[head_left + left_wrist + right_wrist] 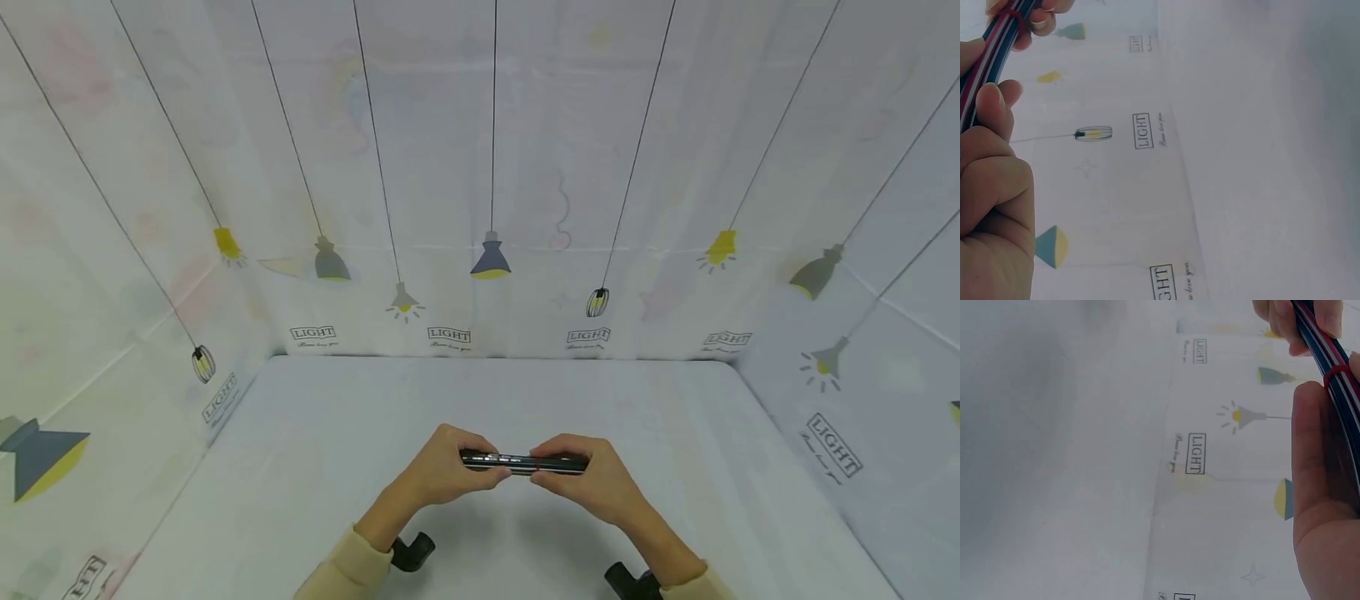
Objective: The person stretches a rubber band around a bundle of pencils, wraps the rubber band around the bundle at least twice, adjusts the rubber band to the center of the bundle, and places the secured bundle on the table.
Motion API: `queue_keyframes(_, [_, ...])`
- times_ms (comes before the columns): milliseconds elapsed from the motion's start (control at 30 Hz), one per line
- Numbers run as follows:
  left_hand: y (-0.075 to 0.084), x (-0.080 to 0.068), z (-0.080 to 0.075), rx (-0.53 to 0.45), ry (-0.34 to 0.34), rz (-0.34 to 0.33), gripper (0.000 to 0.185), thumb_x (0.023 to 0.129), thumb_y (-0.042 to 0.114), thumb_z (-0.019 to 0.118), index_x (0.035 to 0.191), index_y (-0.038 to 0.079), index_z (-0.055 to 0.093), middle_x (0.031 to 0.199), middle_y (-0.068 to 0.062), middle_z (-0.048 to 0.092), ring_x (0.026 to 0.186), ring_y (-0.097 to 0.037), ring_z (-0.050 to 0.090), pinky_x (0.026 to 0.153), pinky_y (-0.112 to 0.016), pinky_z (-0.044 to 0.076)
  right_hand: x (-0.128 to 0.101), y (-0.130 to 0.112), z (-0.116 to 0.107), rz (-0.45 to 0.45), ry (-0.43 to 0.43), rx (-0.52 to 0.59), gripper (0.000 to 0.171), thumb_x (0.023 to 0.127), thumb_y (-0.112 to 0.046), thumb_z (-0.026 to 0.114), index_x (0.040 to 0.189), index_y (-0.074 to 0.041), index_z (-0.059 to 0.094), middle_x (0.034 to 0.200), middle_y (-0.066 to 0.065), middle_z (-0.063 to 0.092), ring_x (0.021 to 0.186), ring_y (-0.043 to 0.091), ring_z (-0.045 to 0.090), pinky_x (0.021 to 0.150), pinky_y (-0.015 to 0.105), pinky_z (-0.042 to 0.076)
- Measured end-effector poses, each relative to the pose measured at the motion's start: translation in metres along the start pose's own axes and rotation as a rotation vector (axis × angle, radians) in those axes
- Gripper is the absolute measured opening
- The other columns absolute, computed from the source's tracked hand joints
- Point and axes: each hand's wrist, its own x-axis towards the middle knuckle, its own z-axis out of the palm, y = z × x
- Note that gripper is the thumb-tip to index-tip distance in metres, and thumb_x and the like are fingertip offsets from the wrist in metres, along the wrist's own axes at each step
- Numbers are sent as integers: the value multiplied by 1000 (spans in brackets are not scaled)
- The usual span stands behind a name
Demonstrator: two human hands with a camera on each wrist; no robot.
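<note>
Two cream sleeve cuffs [352, 562] sit at the lower edge of the head view, each with a dark wrist-camera mount [412, 552] beside it.

Item 1: bundle of thin rods [523, 462]. Dark overall in the head view; the wrist views show stripes of blue, white and red-pink. Held level above the bench [315, 450], crosswise to the person, between both hands. A red band [1337, 373] circles the bundle near its middle, also seen in the left wrist view [1011, 14].

Item 2: left hand [442, 471]. Grip closed round the left end of the bundle, fingers curled over the top and thumb [992, 106] pressed against the side of the rods.

Item 3: right hand [596, 479]. Grip closed round the right end, thumb [1311, 450] laid along the rods just below the red band, fingers curled over the far side. Fingertips of the two hands come close together at the middle of the bundle; whether they touch cannot be told.

Item 4: bench, covered in pale white sheeting, lying below the hands.

Item 5: printed backdrop [491, 167] on three sides, white, with hanging lamp drawings in grey, blue and yellow, and boxed "LIGHT" labels [448, 335] along its lower border.
</note>
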Motion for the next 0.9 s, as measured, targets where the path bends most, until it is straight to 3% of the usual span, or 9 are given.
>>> queue_keyframes(200, [-1,-1,-2,5,-19,8,12,88,29,81,90,17,79,76,10,71,62,-5,58,56,-23,49,-2,-3,-5,-69,-34,-13,21,88,-10,80,109,-12,75,104,6,72,86,19,71,72,34,59])
queue_keyframes(467, [-3,-2,0,-11,-1,3,12,88,27,81,90,15,80,77,9,71,62,-6,59,57,-24,50,0,-7,-1,-181,-7,-141,18,87,-13,82,103,-18,76,99,-3,73,82,15,70,69,31,58])
queue_keyframes(900, [-4,-3,1,-17,0,-17,12,87,28,81,89,16,79,75,9,70,62,-6,59,57,-25,51,3,-4,5,-108,-37,-151,25,87,-24,83,110,-19,76,102,-4,73,84,13,71,70,31,59])
